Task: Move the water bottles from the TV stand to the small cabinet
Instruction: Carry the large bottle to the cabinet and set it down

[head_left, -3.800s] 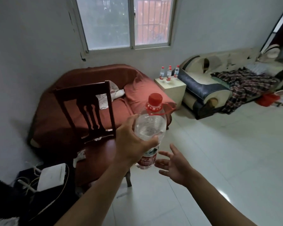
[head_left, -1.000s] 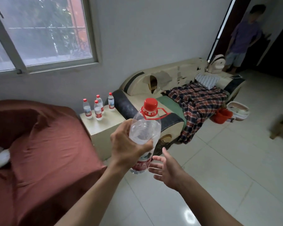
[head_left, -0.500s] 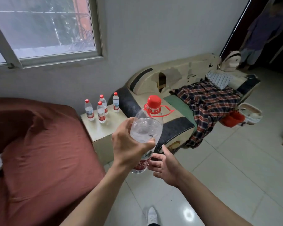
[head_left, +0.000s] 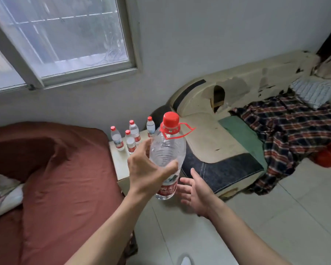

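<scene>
— Item under carriage?
— Large clear plastic water bottle with red cap and red carry loop (head_left: 166, 155), held in mid-air above the pale tiled floor (head_left: 275, 217), just short of the small cream cabinet (head_left: 118, 163).

— Orientation?
— Upright. Long axis near vertical, cap uppermost, leaning slightly to the right at the top. Red label low on the body, base pointing at the floor.

— Grip?
— Left hand (head_left: 147, 169) wrapped round the mid-body, thumb across the front, fingers behind. Right hand (head_left: 195, 190) spread and holding nothing, just beside the base; contact with the bottle not evident.

— Step in hand?
— Judged as transport, final approach to the cabinet. Four small clear red-capped bottles (head_left: 131, 137) already standing at the rear of the cabinet top.

— Next move?
— Probably lowering onto the bare front portion of the top, base flat, clear of the small bottles. Risk of knocking those over if set too far back.

— Surroundings?
— Rust-red covered sofa (head_left: 55, 178) left of the cabinet, worn cream and black sofa (head_left: 218, 142) right, plaid blanket (head_left: 294, 131) over it.
</scene>
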The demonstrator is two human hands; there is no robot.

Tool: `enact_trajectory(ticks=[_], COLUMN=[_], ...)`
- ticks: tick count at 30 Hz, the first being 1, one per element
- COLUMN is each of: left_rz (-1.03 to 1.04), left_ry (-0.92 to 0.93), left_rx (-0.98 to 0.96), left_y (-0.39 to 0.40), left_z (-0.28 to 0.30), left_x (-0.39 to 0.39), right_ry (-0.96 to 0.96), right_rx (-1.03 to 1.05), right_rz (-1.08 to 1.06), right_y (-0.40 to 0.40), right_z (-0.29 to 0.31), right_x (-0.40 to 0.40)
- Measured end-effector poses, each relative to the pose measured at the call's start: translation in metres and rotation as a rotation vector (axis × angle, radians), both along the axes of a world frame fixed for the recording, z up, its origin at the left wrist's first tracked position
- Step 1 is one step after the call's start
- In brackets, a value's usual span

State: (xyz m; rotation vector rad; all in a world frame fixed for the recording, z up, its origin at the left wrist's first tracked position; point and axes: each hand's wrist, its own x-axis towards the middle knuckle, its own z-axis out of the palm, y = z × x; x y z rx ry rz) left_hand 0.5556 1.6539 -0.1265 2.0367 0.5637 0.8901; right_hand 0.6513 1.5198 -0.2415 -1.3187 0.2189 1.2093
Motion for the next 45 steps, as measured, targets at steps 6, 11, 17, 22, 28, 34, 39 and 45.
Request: enact_trajectory(ticks=[6, 11, 17, 22, 28, 34, 39, 45], left_rz=[0.029, 0.031, 0.02, 0.033, 0.093, 0.113, 0.14, 0.093], left_ry=[-0.013, 0.0, -0.015, -0.014, -0.015, 0.022, 0.052, 0.142], left_rx=[-0.023, -0.013, -0.062, -0.1, -0.155, -0.215, -0.249, -0.231], left_y=[0.02, 0.055, 0.115, 0.181, 0.236, 0.267, 0.283, 0.293], left_z=[0.007, -0.004, -0.031, -0.047, -0.063, -0.088, -0.103, -0.122], left_x=[0.054, 0.098, 0.15, 0.185, 0.206, 0.219, 0.227, 0.247], right_ry=[-0.015, -0.019, -0.026, -0.041, -0.016, 0.004, 0.023, 0.091], right_rx=[-0.007, -0.032, -0.101, -0.18, -0.24, -0.296, -0.315, -0.275], right_rz=[0.064, 0.085, 0.088, 0.09, 0.087, 0.128, 0.198, 0.221], right_y=[0.025, 0.06, 0.119, 0.183, 0.238, 0.271, 0.29, 0.309], right_z=[0.003, 0.0, -0.021, -0.028, -0.041, -0.058, -0.076, -0.096], right_x=[0.074, 0.116, 0.169, 0.207, 0.238, 0.252, 0.266, 0.291])
